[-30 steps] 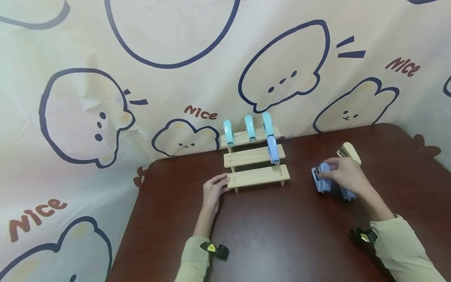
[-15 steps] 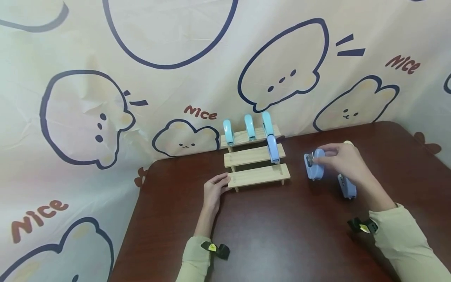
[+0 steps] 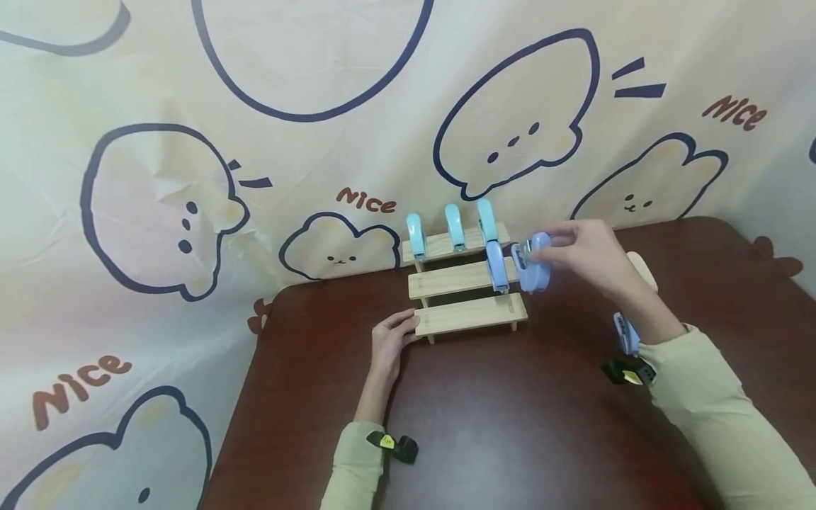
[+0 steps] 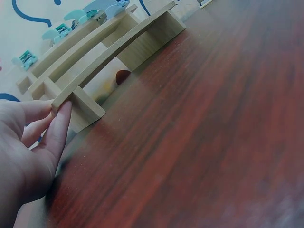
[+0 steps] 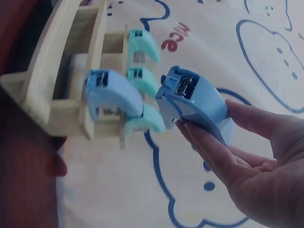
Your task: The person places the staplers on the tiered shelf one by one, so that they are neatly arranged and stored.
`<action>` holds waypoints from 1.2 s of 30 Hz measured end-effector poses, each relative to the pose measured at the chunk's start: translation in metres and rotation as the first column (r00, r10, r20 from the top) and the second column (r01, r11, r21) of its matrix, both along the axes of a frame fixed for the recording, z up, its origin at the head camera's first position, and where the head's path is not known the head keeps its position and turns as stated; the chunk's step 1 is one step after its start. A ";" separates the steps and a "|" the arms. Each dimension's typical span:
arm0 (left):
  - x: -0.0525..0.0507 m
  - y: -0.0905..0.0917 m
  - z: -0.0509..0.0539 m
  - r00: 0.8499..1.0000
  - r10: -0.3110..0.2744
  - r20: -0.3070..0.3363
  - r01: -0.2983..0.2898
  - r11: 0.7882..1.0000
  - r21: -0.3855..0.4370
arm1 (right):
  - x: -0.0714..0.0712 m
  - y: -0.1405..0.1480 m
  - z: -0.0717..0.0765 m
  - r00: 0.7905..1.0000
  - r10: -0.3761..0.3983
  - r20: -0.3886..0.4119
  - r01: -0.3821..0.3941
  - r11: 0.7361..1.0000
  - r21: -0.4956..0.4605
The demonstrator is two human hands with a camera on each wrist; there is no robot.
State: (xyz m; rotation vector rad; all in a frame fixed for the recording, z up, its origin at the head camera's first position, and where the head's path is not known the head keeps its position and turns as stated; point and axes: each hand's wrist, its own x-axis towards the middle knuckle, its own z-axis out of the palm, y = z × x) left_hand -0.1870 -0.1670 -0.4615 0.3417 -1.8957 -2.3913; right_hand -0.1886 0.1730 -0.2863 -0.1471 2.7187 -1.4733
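Observation:
A three-step wooden rack [image 3: 468, 316] stands at the back of the table. My left hand [image 3: 389, 345] pinches the left end of its lowest step, thumb and fingers around the board's corner in the left wrist view. My right hand [image 3: 589, 255] holds a blue stapler [image 5: 202, 102] in the air, just right of the middle step. On that step's right end stands another blue stapler [image 3: 497, 266]. The top step bears several turquoise staplers, among them one at the left [image 3: 416, 235] and one in the middle [image 3: 455, 227].
On the table at the right lie a further blue stapler [image 3: 627, 333], partly behind the right forearm, and a cream stapler [image 3: 642, 270], mostly hidden by the right hand. A cartoon-printed cloth [image 3: 319, 156] hangs right behind the rack.
My right hand has lifted the blue stapler off the right of the table and carried it left and back to the rack. The left hand keeps its grip on the lowest step.

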 end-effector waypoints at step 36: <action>0.001 0.002 0.002 1.000 -0.023 -0.002 0.023 1.000 0.021 | -0.045 -0.093 -0.011 0.995 0.075 -0.067 -0.072 0.996 0.043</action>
